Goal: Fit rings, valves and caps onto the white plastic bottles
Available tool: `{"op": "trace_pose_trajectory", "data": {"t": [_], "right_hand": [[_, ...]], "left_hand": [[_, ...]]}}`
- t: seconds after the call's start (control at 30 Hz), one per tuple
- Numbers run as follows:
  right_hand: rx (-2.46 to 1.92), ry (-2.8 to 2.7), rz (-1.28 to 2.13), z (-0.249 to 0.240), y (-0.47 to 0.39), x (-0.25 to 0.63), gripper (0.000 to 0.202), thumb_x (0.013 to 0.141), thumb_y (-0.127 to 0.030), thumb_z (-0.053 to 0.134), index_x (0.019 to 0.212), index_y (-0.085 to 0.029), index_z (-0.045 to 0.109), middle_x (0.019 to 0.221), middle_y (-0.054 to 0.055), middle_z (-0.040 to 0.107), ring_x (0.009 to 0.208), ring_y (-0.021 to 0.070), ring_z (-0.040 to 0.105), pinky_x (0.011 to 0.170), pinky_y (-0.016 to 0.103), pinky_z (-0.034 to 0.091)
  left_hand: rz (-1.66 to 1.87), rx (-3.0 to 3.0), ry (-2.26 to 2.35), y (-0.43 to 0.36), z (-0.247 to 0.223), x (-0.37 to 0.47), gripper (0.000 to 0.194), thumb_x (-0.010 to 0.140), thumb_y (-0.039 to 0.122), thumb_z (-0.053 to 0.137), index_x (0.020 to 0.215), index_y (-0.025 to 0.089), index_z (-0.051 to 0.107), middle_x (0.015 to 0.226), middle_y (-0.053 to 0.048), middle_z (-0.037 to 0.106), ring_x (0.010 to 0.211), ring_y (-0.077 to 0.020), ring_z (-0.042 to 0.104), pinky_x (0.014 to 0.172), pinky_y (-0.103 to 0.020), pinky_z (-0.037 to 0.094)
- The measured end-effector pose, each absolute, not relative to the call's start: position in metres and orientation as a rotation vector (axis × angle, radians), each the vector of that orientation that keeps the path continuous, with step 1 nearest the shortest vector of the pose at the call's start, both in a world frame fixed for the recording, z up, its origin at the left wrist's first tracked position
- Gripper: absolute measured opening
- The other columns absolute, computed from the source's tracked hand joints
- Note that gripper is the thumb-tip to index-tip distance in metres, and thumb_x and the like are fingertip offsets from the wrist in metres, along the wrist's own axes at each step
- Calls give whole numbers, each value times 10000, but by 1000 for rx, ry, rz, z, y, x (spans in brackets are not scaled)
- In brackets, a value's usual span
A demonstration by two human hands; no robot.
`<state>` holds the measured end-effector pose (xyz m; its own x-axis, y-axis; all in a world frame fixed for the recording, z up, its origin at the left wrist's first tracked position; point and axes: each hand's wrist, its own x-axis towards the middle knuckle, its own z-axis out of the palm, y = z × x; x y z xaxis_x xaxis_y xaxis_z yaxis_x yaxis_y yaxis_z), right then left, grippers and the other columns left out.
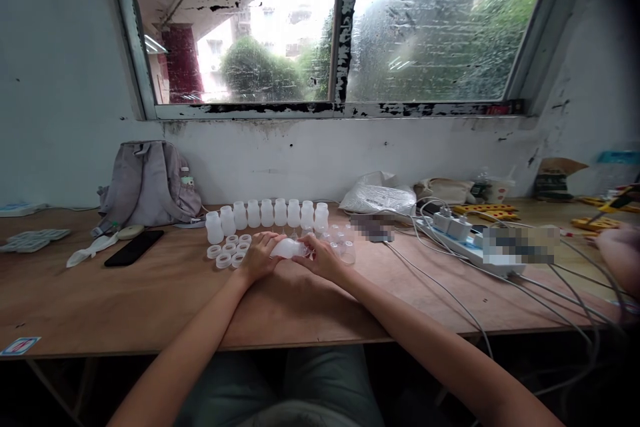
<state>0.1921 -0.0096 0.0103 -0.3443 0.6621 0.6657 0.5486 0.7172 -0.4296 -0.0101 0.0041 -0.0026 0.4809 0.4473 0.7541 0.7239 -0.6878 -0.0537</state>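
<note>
Between my two hands a translucent white bottle (289, 249) lies on its side, just above the table. My left hand (259, 255) is closed around its left end. My right hand (321, 256) grips the other end, where something clear shows at the fingertips; its exact shape is too small to make out. Behind my hands stands a row of several white bottles (254, 214), upright and open-topped. White screw rings (223, 260) lie in rows beside my left hand. Several clear caps (347, 252) stand to the right of my right hand, partly hidden by it.
A grey backpack (147, 183) leans on the wall at left, with a black phone (134, 248) before it. At right are a plastic bag (379, 195), a power strip (475, 250) and trailing cables. Another person's hand (620, 257) shows at the far right edge.
</note>
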Motion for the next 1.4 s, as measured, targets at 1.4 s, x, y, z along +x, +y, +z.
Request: {"op": "trace_pose_trajectory", "data": {"t": [1.4], "right_hand": [[-972,-1744,831,9,-12,189,347,704,-513,545,696,-187,425,480,-42,552,380,120,548,387,194,370]], "left_hand": [[-923,-2261,-980,3,-7,-4,412,799,411,454,1120,159,507,1002,-102,572,922,-246,480,821,-382,347]]}}
